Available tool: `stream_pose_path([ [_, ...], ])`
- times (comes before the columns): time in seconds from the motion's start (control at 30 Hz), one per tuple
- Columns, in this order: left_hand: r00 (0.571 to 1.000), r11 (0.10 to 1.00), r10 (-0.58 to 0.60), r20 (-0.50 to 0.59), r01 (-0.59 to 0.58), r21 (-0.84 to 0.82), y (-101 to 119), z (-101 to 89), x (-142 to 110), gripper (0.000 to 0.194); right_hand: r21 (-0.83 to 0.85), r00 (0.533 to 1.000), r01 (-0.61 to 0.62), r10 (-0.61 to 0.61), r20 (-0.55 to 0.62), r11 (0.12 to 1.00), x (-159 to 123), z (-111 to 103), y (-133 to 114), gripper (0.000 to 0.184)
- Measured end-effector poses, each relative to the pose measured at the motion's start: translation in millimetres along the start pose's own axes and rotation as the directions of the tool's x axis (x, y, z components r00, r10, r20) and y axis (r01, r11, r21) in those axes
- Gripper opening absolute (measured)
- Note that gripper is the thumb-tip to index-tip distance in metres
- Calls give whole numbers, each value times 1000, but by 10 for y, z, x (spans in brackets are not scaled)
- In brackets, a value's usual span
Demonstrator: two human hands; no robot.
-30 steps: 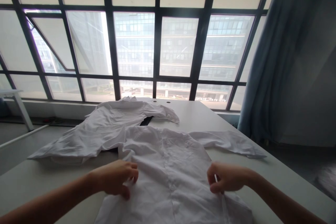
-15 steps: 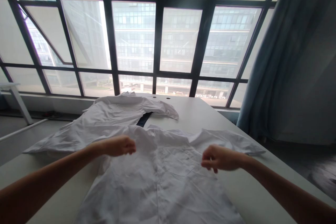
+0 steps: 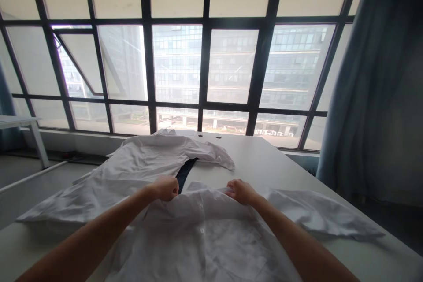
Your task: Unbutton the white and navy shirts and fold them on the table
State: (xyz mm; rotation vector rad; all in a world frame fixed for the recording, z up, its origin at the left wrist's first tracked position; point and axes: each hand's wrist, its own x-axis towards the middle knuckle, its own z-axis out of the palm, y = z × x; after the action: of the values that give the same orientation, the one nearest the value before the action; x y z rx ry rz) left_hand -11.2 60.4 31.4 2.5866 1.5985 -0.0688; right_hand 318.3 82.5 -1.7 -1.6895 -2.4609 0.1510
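A white button-front shirt (image 3: pixel 201 238) lies spread out before me, its collar end away from me and one sleeve out to the right. My left hand (image 3: pixel 167 188) is closed on the cloth at the shirt's left shoulder. On the other side of the collar, my right hand (image 3: pixel 240 191) pinches the right shoulder, and a bit of cloth shows at its fingertips. The upper part of the shirt looks slightly raised between both hands. Behind it lies a second white shirt (image 3: pixel 148 158), rumpled, with a dark strip (image 3: pixel 185 172) beside it.
Both shirts rest on a white table (image 3: pixel 251 154) with two dark round holes near its far end. Beyond stand wide dark-framed windows. A blue-grey curtain (image 3: pixel 357 119) hangs at right. Another white table (image 3: pixel 20 121) stands at far left.
Both hands have moved forward from above the shirt and taken hold of its shoulders. The shirt's upper part has lifted a little. My view has tilted upward.
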Motion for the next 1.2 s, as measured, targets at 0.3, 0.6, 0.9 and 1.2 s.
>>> stream_pose_path([
  [0.3,996,1000,-15,83,17,-25,263,154,8,32,-70,952,-131,106,-287,989,-106,-221,107,25],
  [0.6,810,991,-129,-573,118,-58,178,-709,783,20,-29,845,-262,215,-489,965,-37,-350,277,43],
  [0.9,922,986,-148,-357,109,-128,282,170,1149,61,-23,915,-402,402,-33,915,-2,-52,810,57],
  [1.2,977,995,-54,-204,35,-96,-252,701,494,53,-104,831,-553,557,4,826,-832,348,1674,69],
])
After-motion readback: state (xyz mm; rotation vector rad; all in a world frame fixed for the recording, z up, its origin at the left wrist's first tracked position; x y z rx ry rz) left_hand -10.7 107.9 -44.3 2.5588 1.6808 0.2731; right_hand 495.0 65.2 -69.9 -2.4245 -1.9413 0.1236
